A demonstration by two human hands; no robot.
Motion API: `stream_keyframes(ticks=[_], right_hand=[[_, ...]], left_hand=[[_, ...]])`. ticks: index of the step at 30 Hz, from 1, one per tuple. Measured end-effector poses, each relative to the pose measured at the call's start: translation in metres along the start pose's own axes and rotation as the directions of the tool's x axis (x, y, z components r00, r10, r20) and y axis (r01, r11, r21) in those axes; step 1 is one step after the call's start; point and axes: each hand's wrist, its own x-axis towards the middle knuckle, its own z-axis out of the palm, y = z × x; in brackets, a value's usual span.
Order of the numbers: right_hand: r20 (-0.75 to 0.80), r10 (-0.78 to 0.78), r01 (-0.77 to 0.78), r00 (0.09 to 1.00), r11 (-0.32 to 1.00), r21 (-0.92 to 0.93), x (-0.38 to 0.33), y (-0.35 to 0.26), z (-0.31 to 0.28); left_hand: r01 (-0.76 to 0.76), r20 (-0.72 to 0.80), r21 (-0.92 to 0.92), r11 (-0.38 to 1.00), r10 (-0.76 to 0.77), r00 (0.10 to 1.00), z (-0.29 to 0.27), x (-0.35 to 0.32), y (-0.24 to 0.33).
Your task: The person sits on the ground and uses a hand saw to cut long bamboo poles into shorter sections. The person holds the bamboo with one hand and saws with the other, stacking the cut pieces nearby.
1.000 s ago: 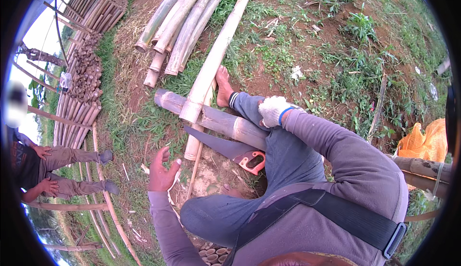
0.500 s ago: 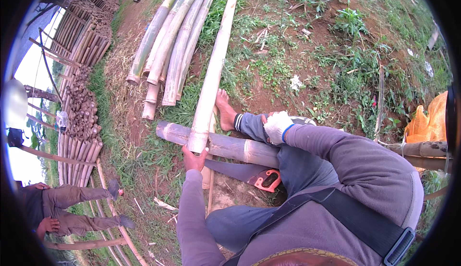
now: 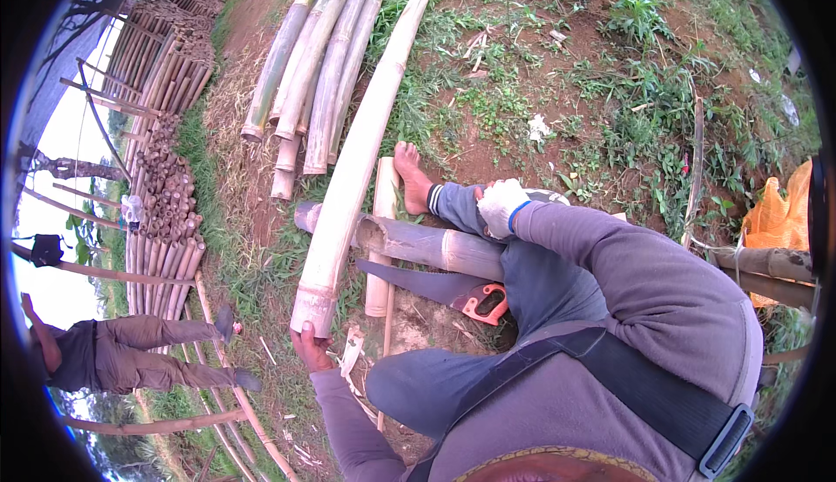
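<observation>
My left hand (image 3: 313, 348) is closed on the near end of a long pale bamboo pole (image 3: 355, 161), which slants away to the upper middle. The pole lies across a thick greyish bamboo log (image 3: 427, 247) with a notch cut in its top. My right hand (image 3: 503, 207), in a white glove with a blue cuff, rests closed on my lower leg; whatever its fingers hold, if anything, is hidden. Beside the log, on my side, lies a handsaw (image 3: 435, 287) with an orange handle. A short pale bamboo piece (image 3: 380, 286) passes beneath the log near the saw's tip.
Several long bamboo poles (image 3: 335, 64) lie on the grass ahead. Stacked bamboo (image 3: 161, 221) stands at the left, near another person (image 3: 113, 353). An orange sack (image 3: 778, 212) and bamboo rails (image 3: 762, 262) are at the right. Wood shavings (image 3: 351, 351) lie by my left knee.
My left hand has moved left and toward me, drawing the pale pole with it. The pole now lies left of the notch, which has come into view. My right hand stays almost in place.
</observation>
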Motion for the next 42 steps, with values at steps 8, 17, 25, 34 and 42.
stream_keyframes(ticks=[8,17,25,34,42], right_hand=[[0.056,0.006,-0.021,0.998,0.962,0.274,-0.002,-0.004,-0.039],[0.339,-0.193,-0.388,0.921,-0.541,0.746,0.142,-0.104,0.036],[0.219,-0.163,-0.255,0.962,-0.823,0.507,0.148,-0.234,0.023],[-0.032,-0.239,-0.153,0.97,-0.715,0.682,0.036,-0.383,0.001],[0.294,-0.463,-0.239,0.836,0.176,0.955,0.03,-0.352,0.023]], left_hand=[[-0.098,-0.585,-0.2,0.975,-0.039,0.81,-0.222,-0.17,-0.021],[-0.241,-0.764,-0.331,0.912,-0.11,0.635,-0.345,-0.293,-0.055],[-0.298,-0.842,-0.443,0.845,-0.278,0.463,-0.366,-0.273,-0.133],[-0.333,-0.567,-0.8,0.499,-0.448,0.692,-0.156,-0.135,-0.232],[-0.229,-0.644,-0.755,0.614,-0.629,0.436,-0.265,-0.096,-0.259]])
